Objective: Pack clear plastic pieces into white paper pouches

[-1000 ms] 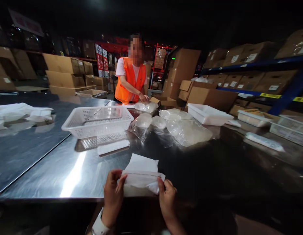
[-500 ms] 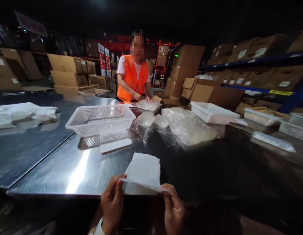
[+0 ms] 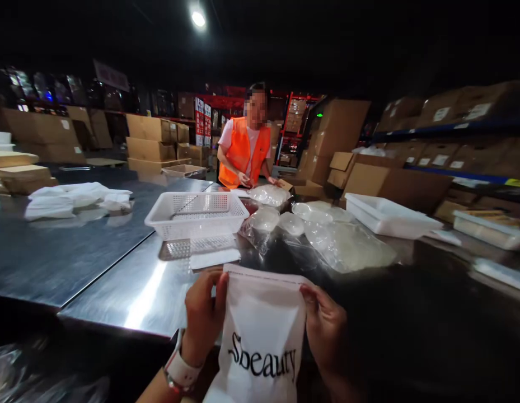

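**White pouch held upright by its top corners**

A white pouch [image 3: 262, 336] printed with "Sbeauty" in black hangs upright in front of the person, at the near edge of the steel table [image 3: 117, 280], its lower end running out of the bottom of the view. The left hand [image 3: 203, 316] pinches the top left corner between thumb and fingers; the right hand [image 3: 327, 330] is closed on the top right corner in the same way. Both hands are clamped on the pouch, and its top edge is stretched nearly straight between them.

To handle it well here, I judge that the pinch should stay at the very corners, so the top seam stays taut and the printed face is not creased. An even pull from both sides should keep the mouth level.

Just beyond the pouch a flat white packet [image 3: 215, 258] lies on the table, and behind that stands a white perforated plastic basket [image 3: 196, 212]. To its right lie several clear plastic bags [image 3: 327, 235] holding pale rounded items, then a shallow white tray [image 3: 389, 215]. At the far end of the table a co-worker in an orange vest [image 3: 245, 152] has both hands down by another clear bag. A heap of white material [image 3: 70, 198] sits on the left table, with cardboard boxes [image 3: 148, 137] stacked behind it.
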`<state>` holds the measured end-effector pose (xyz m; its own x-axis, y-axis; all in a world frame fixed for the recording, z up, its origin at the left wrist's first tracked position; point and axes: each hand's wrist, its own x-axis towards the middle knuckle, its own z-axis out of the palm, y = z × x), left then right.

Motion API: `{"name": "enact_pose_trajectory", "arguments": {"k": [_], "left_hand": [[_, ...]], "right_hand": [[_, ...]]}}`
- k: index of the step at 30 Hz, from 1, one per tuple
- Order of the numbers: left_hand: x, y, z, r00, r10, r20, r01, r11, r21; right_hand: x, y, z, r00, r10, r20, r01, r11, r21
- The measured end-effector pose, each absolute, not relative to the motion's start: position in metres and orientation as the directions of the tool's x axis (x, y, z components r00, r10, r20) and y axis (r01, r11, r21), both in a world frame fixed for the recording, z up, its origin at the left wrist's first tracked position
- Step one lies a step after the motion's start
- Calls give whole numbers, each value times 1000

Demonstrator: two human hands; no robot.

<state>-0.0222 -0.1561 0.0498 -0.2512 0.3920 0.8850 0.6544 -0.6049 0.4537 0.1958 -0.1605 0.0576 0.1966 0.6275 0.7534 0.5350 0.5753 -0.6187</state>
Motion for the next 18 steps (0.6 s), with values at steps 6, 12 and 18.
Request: {"name": "enact_pose_trajectory", "arguments": {"k": [6,12,18], "left_hand": [[-28,-135,55,-349,470,811,590,-562,580],[-18,-138,2,-314,634,706,459,-550,698],[0,-167,-50,-396,798,455,376,-311,873]], "right_hand": [[184,-137,62,188,682,707,467,571,-675],[185,-129,1,302,754,584,349,482,-803],[189,-148,-58,428,783,451,397,286,-872]]}}
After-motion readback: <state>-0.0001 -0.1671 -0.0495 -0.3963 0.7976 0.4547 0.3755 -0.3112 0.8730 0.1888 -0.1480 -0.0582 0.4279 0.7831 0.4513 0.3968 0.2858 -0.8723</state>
